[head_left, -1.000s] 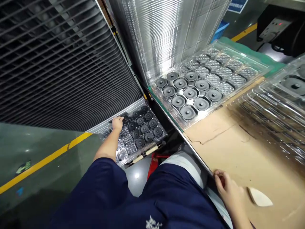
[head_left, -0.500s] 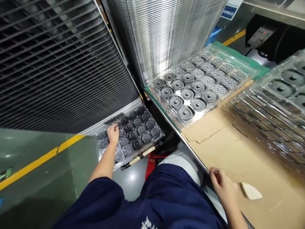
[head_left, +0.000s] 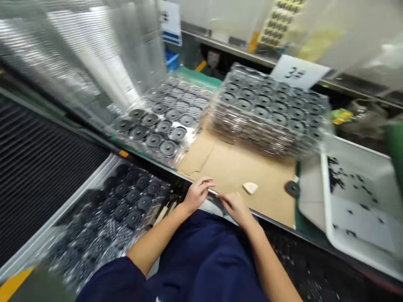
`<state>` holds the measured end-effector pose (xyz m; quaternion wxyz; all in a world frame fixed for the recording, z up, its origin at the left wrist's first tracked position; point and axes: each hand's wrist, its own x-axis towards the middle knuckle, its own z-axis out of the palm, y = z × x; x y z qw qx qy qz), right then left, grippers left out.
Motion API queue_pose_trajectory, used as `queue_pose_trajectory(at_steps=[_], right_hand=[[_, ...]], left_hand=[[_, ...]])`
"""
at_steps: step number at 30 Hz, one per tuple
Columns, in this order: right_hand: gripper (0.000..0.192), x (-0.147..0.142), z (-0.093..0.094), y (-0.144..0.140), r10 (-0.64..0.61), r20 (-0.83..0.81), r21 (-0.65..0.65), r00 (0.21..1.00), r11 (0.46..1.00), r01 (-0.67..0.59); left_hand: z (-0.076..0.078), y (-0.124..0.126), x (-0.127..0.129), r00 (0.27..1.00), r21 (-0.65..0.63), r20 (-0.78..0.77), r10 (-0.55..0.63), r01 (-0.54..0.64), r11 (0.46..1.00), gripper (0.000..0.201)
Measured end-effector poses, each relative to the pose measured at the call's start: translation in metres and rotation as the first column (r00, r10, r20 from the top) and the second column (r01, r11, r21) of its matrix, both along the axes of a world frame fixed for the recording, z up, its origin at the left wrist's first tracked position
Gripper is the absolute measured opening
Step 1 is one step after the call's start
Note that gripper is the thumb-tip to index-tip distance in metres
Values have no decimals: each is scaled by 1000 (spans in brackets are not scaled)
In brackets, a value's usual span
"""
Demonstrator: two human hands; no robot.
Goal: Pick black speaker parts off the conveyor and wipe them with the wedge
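Observation:
My left hand point(head_left: 197, 194) is over the front edge of the cardboard-covered table point(head_left: 208, 155), its fingers drawn together. Close by on its right, my right hand point(head_left: 235, 206) has thumb and fingertips pinched together at the same edge. Motion blur hides whatever small thing either hand may hold. Just beyond the right hand lies a small cream-coloured wedge-shaped pad point(head_left: 250, 188). A single black round disc point(head_left: 292, 189) rests farther right. Behind the hands, a clear blister tray point(head_left: 184, 142) carries several dark grey discs in part of its pockets.
A stack of filled clear trays point(head_left: 252, 128) stands at the back. On the right, a white bin point(head_left: 327, 201) contains small black pieces. At lower left another clear tray point(head_left: 103, 235) holds black discs, beside a tall black ribbed stack point(head_left: 40, 159). Nested clear trays point(head_left: 94, 54) rise at upper left.
My left hand has left the lower-left tray and come to the table edge beside my right hand. The view has swung right, bringing the white bin and single disc into sight.

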<state>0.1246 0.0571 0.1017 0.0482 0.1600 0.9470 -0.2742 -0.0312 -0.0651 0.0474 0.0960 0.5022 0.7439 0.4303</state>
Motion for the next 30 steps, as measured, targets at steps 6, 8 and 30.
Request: queue_pose_trajectory(at_steps=[6, 8, 30], right_hand=[[28, 69, 98, 49, -63, -79, 165, 995, 983, 76], [30, 96, 141, 69, -52, -102, 316, 993, 945, 82], [85, 338, 321, 411, -937, -148, 694, -317, -327, 642]], left_hand=[[-5, 74, 9, 979, -161, -116, -170, 150, 975, 36], [-10, 80, 16, 968, -218, -163, -190, 153, 964, 42], [-24, 66, 15, 886, -291, -399, -238, 124, 949, 65]])
